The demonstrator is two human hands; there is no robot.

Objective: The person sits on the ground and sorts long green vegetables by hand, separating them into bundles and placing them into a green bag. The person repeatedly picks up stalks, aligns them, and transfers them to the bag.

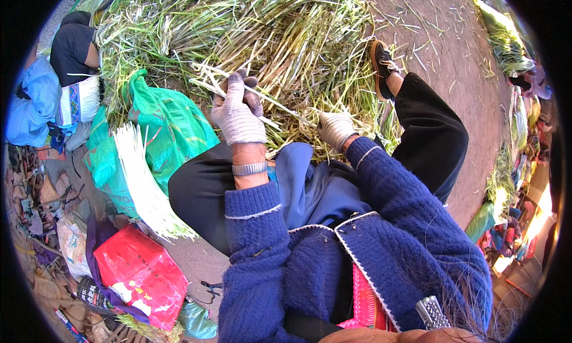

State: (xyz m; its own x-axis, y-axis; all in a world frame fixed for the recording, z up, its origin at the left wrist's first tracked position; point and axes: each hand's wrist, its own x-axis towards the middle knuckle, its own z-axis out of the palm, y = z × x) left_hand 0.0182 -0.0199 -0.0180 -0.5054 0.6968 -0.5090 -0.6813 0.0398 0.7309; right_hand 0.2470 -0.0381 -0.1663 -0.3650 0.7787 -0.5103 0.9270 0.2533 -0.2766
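Observation:
In a pale knitted glove with dark-stained fingertips, my left hand (237,113) grips a few whitish plant stalks (208,83) between thumb and fingers. A thin stalk (283,107) slants from there down to my right hand (336,128). That hand, gloved too, is closed at the stalk's lower end, with yellowish leaf strands about its fingers. Both hands are above a heap of green and straw-coloured cut stalks (268,34), just beyond my lap. Beside my left knee, a bundle of cleaned white stalks (145,182) lies partly across a green woven sack (172,115).
At the left sits another person (73,48) in dark clothing. A red plastic bag (143,276) and litter (49,195) lie at lower left. My right shoe (382,68) borders the heap. More greens and bags (502,182) line the right edge of the bare floor (456,88).

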